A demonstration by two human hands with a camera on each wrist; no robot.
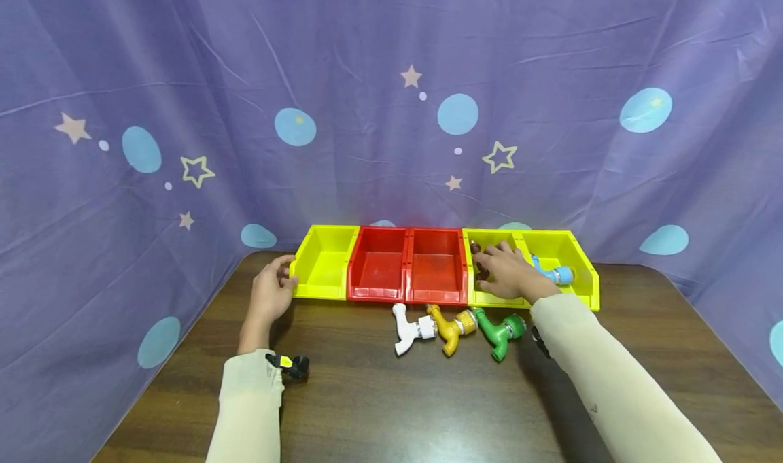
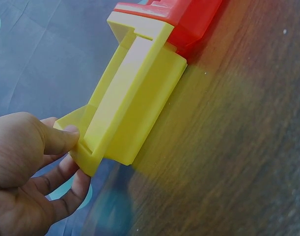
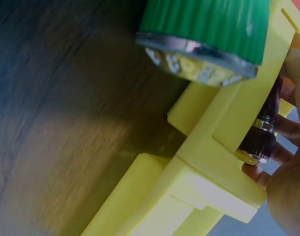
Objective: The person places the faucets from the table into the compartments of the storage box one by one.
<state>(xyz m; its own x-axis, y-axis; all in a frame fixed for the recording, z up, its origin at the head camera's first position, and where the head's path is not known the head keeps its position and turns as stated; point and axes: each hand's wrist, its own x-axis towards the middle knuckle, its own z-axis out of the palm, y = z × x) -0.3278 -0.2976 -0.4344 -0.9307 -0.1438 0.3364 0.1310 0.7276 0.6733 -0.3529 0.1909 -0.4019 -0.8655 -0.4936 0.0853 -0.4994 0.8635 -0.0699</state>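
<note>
Your left hand (image 1: 271,289) pinches the outer edge of the left-end yellow bin (image 1: 319,291), thumb on the rim and fingers curled beneath, while your right hand (image 1: 504,271) dips into the second yellow bin from the right (image 1: 501,302) with its fingers curved round a dark brown tap (image 3: 258,140); how firmly they grip it you cannot tell. That tap lies along the bin's left side, well apart from your left hand. You have five bins in a row, three yellow and two red bins (image 1: 378,293) between them, and five taps, one of each colour. A white tap (image 1: 410,331), a yellow tap (image 1: 449,328) and a green tap (image 1: 500,334) lie on the worktop (image 1: 379,395) before the bins, and a blue tap (image 1: 561,275) in the right-end yellow bin (image 1: 586,298). From your right wrist, the brown tap's ribbed cap points down the view, its long axis leaning slightly right towards the top. Those three on the worktop have their caps towards your right and spouts towards you.
</note>
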